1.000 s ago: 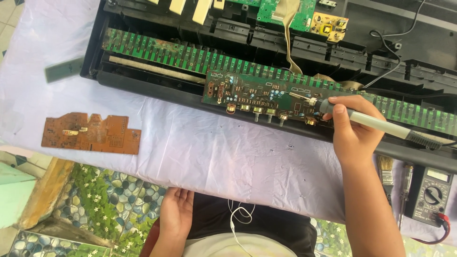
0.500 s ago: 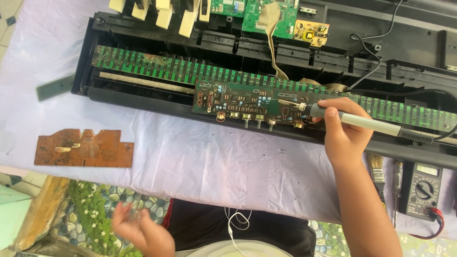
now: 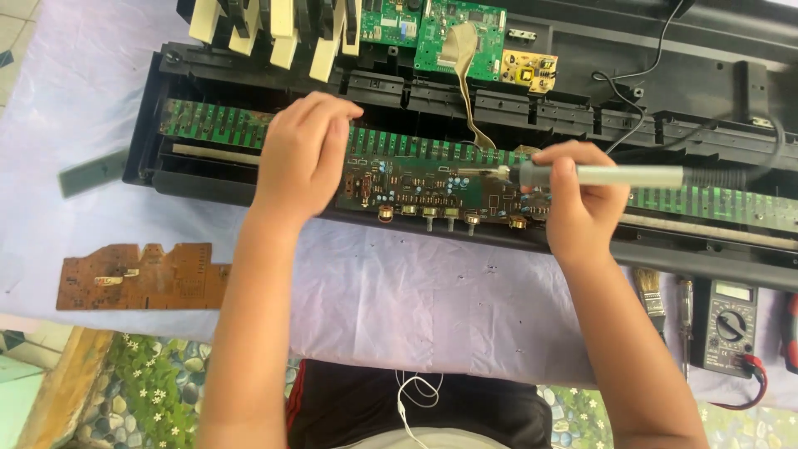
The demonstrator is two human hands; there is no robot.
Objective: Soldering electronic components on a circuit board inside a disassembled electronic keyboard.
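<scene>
Fingers of right hand gripping soldering iron, tip on green circuit board

The opened keyboard chassis lay across the cloth-covered table from nine to three o'clock. On its near edge, at centre, sat a control circuit board. The left hand rested at that board's nine o'clock; the right hand was at its three o'clock, gripping a soldering iron. At seven o'clock on the cloth lay a loose circuit board. At four o'clock lay a brush, and a multimeter to its right.
</scene>
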